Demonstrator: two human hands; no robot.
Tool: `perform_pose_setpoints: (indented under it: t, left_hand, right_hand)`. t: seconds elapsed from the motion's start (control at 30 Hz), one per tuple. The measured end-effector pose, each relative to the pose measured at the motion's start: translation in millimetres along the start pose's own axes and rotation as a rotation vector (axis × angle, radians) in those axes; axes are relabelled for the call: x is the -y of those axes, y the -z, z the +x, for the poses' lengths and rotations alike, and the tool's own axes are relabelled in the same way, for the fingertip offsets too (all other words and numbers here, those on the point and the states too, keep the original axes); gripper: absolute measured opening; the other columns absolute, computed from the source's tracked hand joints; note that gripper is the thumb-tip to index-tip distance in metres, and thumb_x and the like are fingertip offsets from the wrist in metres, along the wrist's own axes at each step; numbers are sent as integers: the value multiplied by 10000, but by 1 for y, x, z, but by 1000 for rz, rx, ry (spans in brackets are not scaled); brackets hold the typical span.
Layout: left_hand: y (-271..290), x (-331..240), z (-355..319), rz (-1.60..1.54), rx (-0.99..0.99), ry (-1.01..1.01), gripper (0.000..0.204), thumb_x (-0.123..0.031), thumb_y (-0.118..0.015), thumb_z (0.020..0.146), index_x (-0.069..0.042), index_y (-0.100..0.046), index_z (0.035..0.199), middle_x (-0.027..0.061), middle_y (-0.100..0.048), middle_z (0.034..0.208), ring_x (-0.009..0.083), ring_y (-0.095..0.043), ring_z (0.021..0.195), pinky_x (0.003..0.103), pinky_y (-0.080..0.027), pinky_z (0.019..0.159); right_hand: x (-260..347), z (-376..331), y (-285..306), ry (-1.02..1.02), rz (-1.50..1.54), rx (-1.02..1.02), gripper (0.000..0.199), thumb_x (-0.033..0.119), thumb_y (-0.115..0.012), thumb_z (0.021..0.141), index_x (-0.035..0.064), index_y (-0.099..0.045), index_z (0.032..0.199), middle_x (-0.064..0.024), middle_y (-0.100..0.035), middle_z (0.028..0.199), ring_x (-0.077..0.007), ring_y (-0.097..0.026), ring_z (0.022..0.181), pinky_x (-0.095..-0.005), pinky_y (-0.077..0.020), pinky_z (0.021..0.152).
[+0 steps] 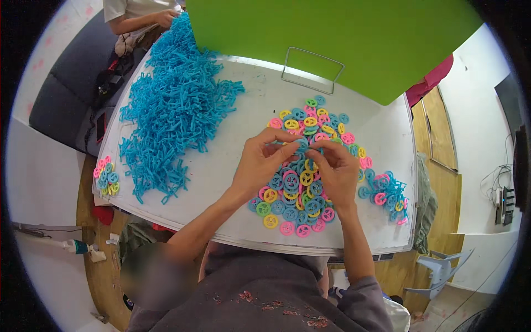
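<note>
Above a pile of small plastic wheels (290,181) in blue, yellow, pink and green, my two hands meet. My left hand (266,159) is closed, thumb and fingers pinching a blue plastic wheel (301,145). Right beside it, the fingertips of my right hand (338,169) are pressed together against the wheel's right side; a bit of blue shows there, too small and covered to name. To the left spreads a large heap of blue forked plastic pieces (171,99).
Small clusters lie at the table's edges: assembled blue pieces with wheels (394,193) on the right, several wheels (106,177) on the left. A green panel (332,44) and a wire frame (313,70) stand at the back. Another person's hand (165,18) is at the far left.
</note>
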State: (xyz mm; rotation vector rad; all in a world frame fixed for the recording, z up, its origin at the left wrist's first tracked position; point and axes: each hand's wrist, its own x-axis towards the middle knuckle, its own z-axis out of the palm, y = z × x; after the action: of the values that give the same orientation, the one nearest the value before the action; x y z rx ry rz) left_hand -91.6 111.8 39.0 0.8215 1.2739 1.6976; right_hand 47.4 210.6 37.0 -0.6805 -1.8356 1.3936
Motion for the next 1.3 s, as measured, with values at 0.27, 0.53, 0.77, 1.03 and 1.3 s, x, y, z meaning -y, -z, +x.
perform_pose_setpoints:
  t: [0.27,0.53,0.77,1.03,1.3]
  left_hand:
    - [-7,-1,-5,-124,-36,31,239,-110,-572,915,35,-578,1105,94,-629,1013,157,-631,906,273,-539,796]
    - [-12,6,-6,-142,-108,-72,202,-75,-561,916,62,-575,1064,118,-624,1019,160,-625,916,296,-545,830]
    - [-18,1,-7,-20,-160,-158,177,-53,-551,916,68,-570,1044,124,-624,997,157,-632,870,293,-553,807]
    - [-3,9,-7,70,-98,-131,163,-56,-554,914,27,-556,1054,93,-619,977,141,-619,892,285,-549,787]
    - [6,-3,-3,-75,-16,68,234,-125,-568,918,4,-550,1112,66,-604,1010,138,-611,925,270,-539,806]
  right_hand:
    - [2,-1,-6,149,-318,-64,118,45,-660,823,-5,-644,929,-69,-673,744,-96,-627,672,-225,-481,601]
    - [7,-4,-13,2,-161,-103,109,97,-640,857,2,-629,909,-55,-664,712,-59,-574,639,-224,-455,574]
    - [1,-7,-18,24,-204,-176,118,74,-666,827,-3,-642,913,-88,-668,742,-103,-610,635,-250,-470,570]
    - [-1,0,-12,399,-359,-149,152,23,-706,752,14,-662,898,-116,-667,795,-181,-635,648,-280,-483,573]
    - [31,2,7,-303,357,225,359,-59,-623,804,-11,-578,1156,-78,-651,929,-133,-630,716,-226,-494,644]
